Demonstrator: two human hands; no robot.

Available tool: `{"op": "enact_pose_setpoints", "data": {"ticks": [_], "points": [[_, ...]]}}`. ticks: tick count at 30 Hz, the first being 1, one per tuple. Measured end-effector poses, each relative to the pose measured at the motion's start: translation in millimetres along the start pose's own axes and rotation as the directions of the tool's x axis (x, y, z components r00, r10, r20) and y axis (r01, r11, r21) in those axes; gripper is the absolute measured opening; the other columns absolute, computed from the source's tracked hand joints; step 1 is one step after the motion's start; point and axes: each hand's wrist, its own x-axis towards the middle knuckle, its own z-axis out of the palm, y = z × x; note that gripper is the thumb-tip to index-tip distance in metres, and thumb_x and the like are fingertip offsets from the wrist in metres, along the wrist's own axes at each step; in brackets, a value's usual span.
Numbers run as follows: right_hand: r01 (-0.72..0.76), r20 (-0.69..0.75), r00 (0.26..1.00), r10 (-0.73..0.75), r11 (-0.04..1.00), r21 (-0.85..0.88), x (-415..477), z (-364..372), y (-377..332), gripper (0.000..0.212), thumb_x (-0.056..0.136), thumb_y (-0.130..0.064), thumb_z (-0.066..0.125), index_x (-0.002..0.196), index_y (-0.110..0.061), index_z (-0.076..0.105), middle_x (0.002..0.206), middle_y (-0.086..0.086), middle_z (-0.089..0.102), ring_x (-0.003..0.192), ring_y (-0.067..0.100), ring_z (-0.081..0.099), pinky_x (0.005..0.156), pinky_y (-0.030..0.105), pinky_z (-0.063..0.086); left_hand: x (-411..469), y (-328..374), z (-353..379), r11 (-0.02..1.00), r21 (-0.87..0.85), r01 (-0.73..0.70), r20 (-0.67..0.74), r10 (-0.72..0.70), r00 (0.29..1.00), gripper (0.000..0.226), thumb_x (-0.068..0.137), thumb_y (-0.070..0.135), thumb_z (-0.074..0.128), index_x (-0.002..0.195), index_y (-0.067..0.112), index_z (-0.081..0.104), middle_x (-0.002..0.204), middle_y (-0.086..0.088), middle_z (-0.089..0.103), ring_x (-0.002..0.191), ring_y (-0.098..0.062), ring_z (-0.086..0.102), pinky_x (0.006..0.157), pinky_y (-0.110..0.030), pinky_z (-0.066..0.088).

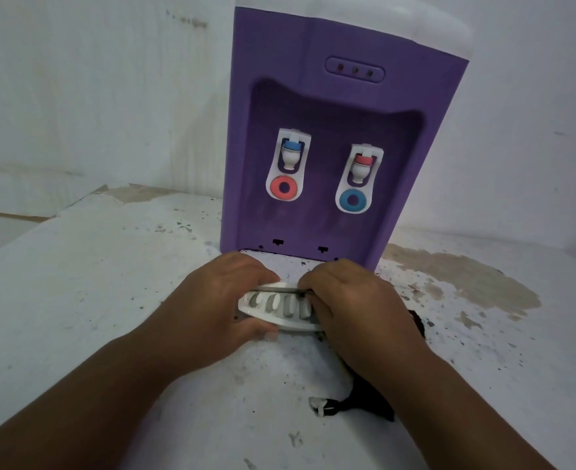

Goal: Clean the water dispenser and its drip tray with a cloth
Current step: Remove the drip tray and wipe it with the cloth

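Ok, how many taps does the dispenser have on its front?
2. On the dispenser, the blue-capped tap sits left in the purple recess, the red-capped tap right. None seems hidden.

Pale walls [93,96] meet behind a white surface [76,283] with dark specks and a bare brown patch [466,279].

dispenser [341,106] blocks ahead, countertop [86,283] open left

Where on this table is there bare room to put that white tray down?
Widest: the tabletop left of the water dispenser. Also to its right, around the brown stain. Crowded in front: left hand, right hand, drip tray, dark cloth.
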Motion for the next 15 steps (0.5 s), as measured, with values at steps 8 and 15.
{"op": "enact_pose_setpoints", "data": {"ticks": [8, 15], "points": [[-0.233, 0.089, 0.967, 0.238, 0.97, -0.065, -13, -11, 37, 0.027, 0.082, 0.002, 0.06, 0.091, -0.017, 0.076, 0.089, 0.0, 0.069, 0.084, 0.02, 0.063, 0.073, 0.036, 0.054, 0, -3, -2, 1.0, 0.004, 0.018, 0.024, -0.018, 1.0, 0.054, 0.066, 0.041, 0.091, 0.113, 0.022, 0.072, 0.106, 0.012, 0.071, 0.096, -0.002, 0.058, 0.08, -0.016, 0.05], [-0.107, 0.094, 0.989, 0.115, 0.991, -0.086, -9, -7, 27, 0.021, 0.074, 0.006, 0.063, 0.081, -0.012, 0.072, 0.08, 0.002, 0.067, 0.075, 0.023, 0.061, 0.061, 0.037, 0.052, 0, -1, -1, 0.999, 0.027, 0.03, 0.045, -0.032, 0.998, 0.056, 0.064, 0.043, 0.09, 0.112, 0.019, 0.073, 0.105, 0.009, 0.073, 0.094, -0.004, 0.059, 0.079, -0.011, 0.045]]}}
